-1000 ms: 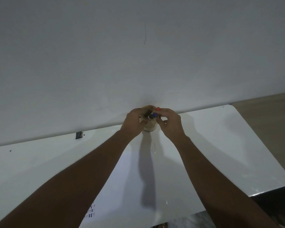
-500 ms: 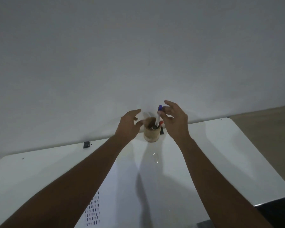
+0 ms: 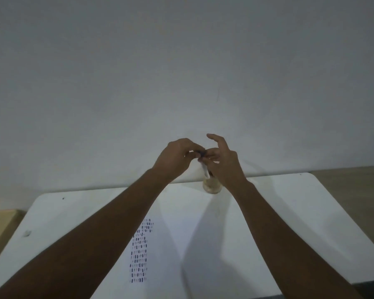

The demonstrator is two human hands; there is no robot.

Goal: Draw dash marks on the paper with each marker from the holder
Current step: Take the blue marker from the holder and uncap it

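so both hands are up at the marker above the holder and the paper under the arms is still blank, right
Not blank. In the head view the paper already carries rows of dark dash marks beside the left forearm. The rest holds: the left hand and right hand meet at the marker above the holder.

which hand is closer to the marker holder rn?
Right. The right hand sits directly above the holder, overlapping its rim in view; the left hand is up and off to its left, pinching the marker cap.
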